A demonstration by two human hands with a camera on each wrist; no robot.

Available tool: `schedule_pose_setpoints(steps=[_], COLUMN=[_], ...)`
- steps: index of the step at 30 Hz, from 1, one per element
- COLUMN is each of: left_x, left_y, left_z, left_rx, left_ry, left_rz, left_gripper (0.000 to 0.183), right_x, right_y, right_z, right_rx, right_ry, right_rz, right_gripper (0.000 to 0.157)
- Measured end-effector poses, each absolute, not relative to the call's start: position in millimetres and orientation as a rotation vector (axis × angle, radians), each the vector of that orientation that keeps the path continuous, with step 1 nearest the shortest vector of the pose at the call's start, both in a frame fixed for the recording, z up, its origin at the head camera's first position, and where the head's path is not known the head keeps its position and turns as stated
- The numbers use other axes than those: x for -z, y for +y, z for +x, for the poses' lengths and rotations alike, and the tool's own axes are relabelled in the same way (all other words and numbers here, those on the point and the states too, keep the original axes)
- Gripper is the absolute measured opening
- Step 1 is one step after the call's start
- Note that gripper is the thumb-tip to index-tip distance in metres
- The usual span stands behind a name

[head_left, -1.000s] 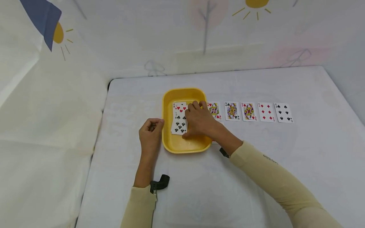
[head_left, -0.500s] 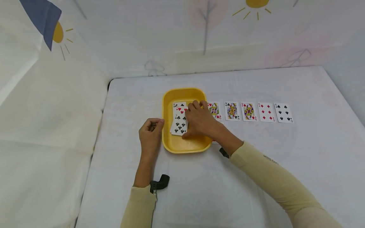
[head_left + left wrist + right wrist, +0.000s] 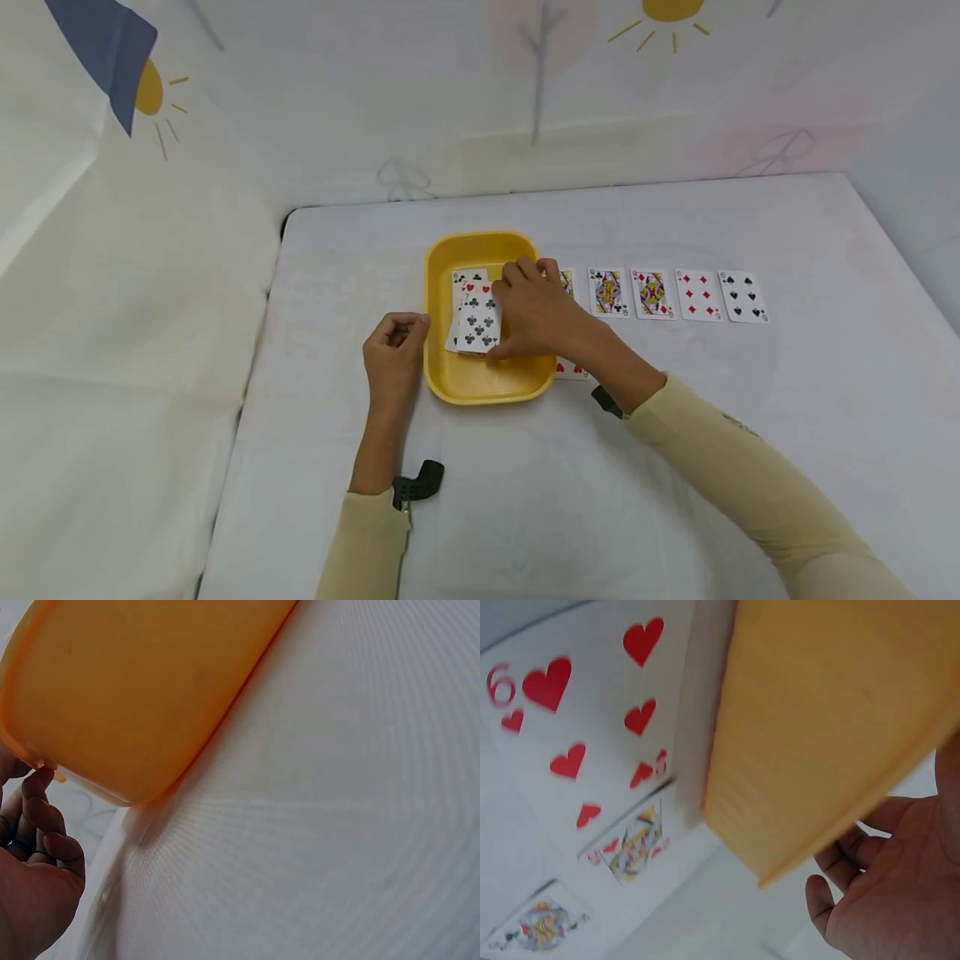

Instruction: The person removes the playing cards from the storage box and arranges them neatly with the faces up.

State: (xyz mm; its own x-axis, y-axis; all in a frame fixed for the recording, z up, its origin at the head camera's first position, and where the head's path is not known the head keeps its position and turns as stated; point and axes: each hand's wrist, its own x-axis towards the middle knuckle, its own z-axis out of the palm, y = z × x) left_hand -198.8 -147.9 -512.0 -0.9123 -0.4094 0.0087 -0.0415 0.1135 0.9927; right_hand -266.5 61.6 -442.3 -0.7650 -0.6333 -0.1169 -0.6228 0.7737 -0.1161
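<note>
A yellow plastic tray stands on the white-covered table. My left hand pinches its left rim between thumb and fingertips, and the left wrist view shows those fingers right at the tray's edge. Over the tray's right side, my right hand holds a seven of clubs by its right side, thumb at the lower corner and fingers bent over the far end. Under that card lie other playing cards, among them an eight of clubs and a card with red hearts. In the right wrist view, the holding fingertips are hidden behind the tray wall.
Right of the tray, face-up cards lie in a row: a queen of hearts, a queen of clubs, a queen of diamonds, a six of diamonds and a six of spades. A six of hearts lies close beside the tray.
My right hand has shifted slightly right and lifted the seven of clubs, which moved right off the cards under it. The left hand has stayed at the tray's rim.
</note>
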Motion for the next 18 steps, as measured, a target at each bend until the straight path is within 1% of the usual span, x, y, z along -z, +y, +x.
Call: schedule_pose_setpoints(steps=[18], left_x=[512.4], left_y=[-153.3], left_z=[-199.1], left_rx=[1.815], left_ry=[-2.163], left_rz=[0.494], left_gripper=[0.023], right_x=[419.0], right_y=[93.6], right_z=[-250.3], right_rx=[0.218], right_ry=[2.866], right_rz=[-0.999], right_gripper=[0.092])
